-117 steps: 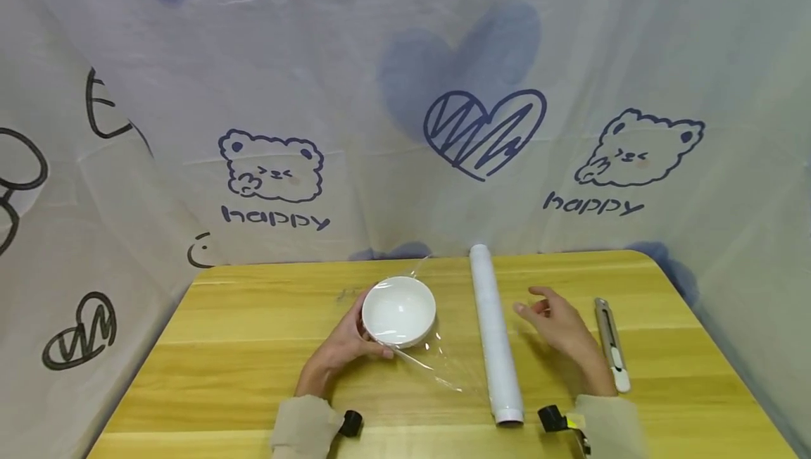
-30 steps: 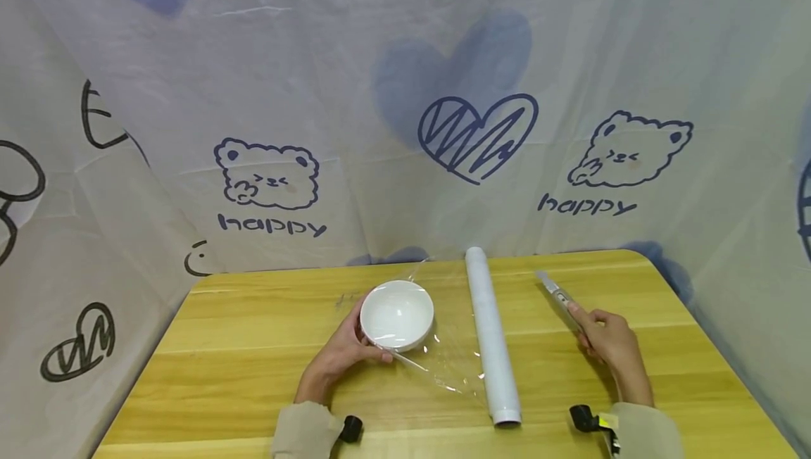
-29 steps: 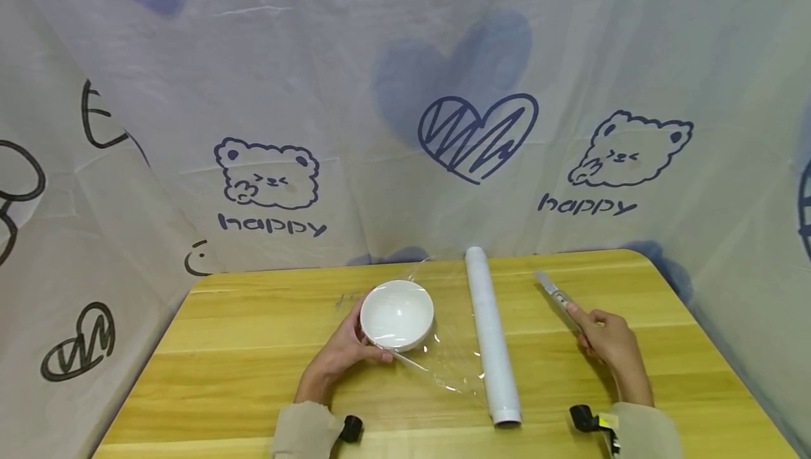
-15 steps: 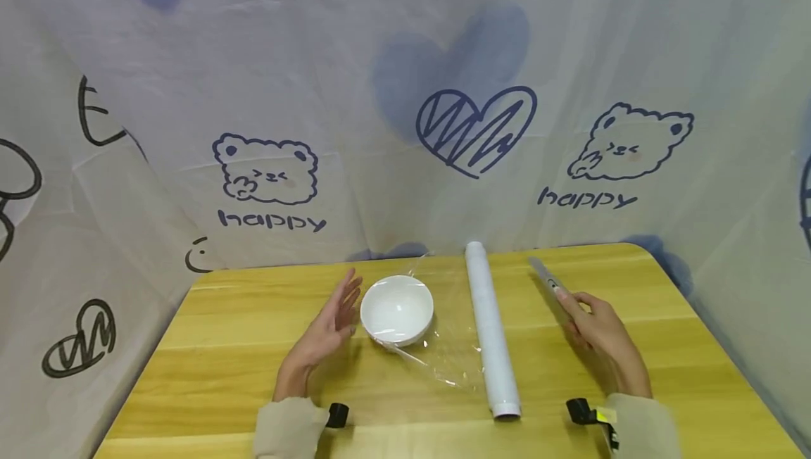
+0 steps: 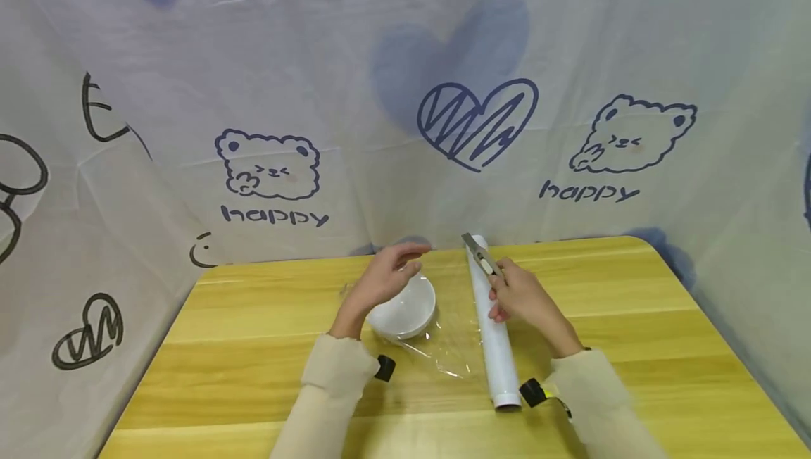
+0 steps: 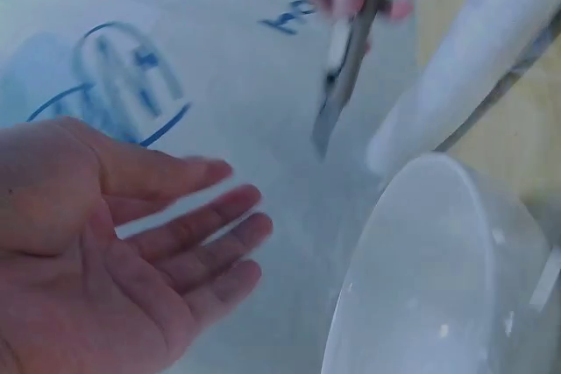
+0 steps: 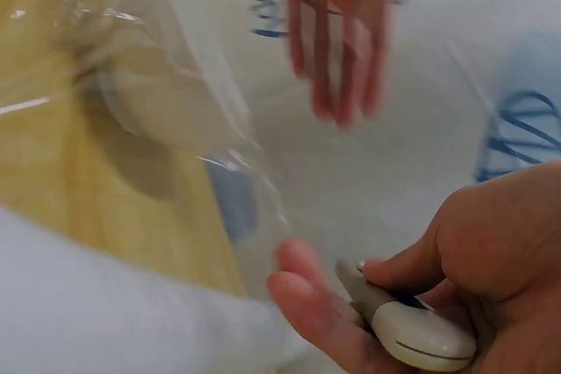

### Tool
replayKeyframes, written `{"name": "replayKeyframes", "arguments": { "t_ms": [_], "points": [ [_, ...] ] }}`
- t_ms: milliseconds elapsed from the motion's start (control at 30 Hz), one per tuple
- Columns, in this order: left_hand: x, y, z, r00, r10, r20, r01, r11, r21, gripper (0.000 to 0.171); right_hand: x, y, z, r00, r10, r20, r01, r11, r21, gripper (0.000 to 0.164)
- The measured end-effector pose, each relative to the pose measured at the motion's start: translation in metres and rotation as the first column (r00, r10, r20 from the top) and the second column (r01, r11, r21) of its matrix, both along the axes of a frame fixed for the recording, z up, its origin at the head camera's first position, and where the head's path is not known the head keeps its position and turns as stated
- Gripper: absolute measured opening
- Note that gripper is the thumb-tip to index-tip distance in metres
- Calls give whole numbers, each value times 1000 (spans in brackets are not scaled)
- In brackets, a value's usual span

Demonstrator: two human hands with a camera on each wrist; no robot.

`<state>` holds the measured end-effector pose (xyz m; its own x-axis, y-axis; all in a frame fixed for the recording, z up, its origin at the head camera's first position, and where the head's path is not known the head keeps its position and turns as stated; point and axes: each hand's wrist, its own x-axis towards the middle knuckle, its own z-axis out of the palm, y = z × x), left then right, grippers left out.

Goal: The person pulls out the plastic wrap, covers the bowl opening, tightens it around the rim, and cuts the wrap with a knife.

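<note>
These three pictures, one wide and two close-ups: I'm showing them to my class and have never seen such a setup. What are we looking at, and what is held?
No machine here: a person works with bare hands, wearing three cameras. The wide picture comes from the head, the close-ups from each wrist. On the wooden table lie a white bowl and a roll of cling film, with clear film pulled out from the roll to the bowl. The right hand grips a utility knife above the roll. The left hand hovers open over the bowl, holding nothing.
</note>
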<state>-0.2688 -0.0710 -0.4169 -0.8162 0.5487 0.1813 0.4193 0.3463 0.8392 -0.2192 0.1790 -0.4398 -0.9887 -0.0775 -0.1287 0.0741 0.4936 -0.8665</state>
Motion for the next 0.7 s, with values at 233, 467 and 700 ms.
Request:
{"name": "replayKeyframes", "arguments": {
  "t_ms": [233, 467, 700],
  "points": [
    [-30, 46, 1, 998, 60, -29, -65, 975, -214, 31, -22, -25, -9, 999, -30, -16, 32, 991, 134, 36],
    [-55, 85, -8, 981, 177, -77, -193, 903, -385, 38, -28, -14, -10, 998, -52, -38, 59, 979, 197, 41],
    [-77, 93, -28, 985, 153, -75, -170, 836, -522, 41, -31, -9, -11, 999, -40, -25, 44, 980, 194, 45]
  ]
}}
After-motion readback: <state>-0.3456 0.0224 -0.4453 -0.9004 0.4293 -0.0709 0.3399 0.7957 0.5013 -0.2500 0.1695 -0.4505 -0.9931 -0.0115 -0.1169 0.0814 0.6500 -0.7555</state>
